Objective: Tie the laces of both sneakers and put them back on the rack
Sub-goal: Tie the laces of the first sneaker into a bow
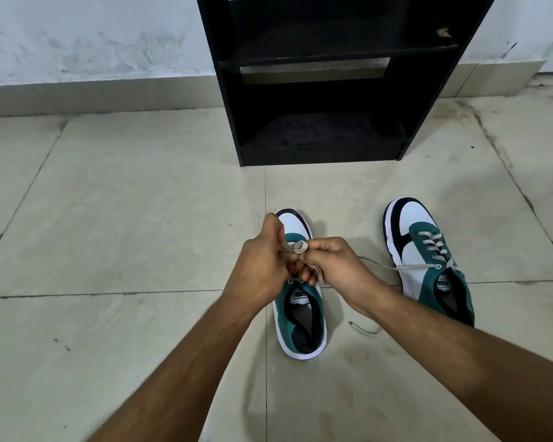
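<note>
Item log, from my remote seat, head cam view.

1. Near sneaker, qty 1: teal/white/navy, flat on the floor, toe pointing toward the rack, heel toward me. Sits directly under both hands, which cover the lace area; toe cap and heel opening show either side of them.

2. Left hand: curled tight over the sneaker's left side, fingers pinched on the lace (pale grey, flat). Closed on lace, not spread.

3. Right hand: just beside the left, fingertips touching or nearly so, also pinched on the same lace. A small loop sticks up between the two hands, above the tongue. I can't tell if a knot is formed underneath; fingers hide it.

4. Far sneaker, qty 1: same colours, on the floor to the right of the near one, well apart from both hands, angled w/ toe slightly left. Lace threaded through the eyelets but untied: one loose end runs left across the floor and passes behind the right wrist; another end lies curled on the tile below the right forearm.

5. Rack, qty 1: black, open-fronted, standing against the wall beyond both sneakers. Two shelf levels visible (upper part cut off by the frame edge).

Count: sneakers 2, hands 2, rack 1. Both sneakers on floor, neither on rack.
</note>
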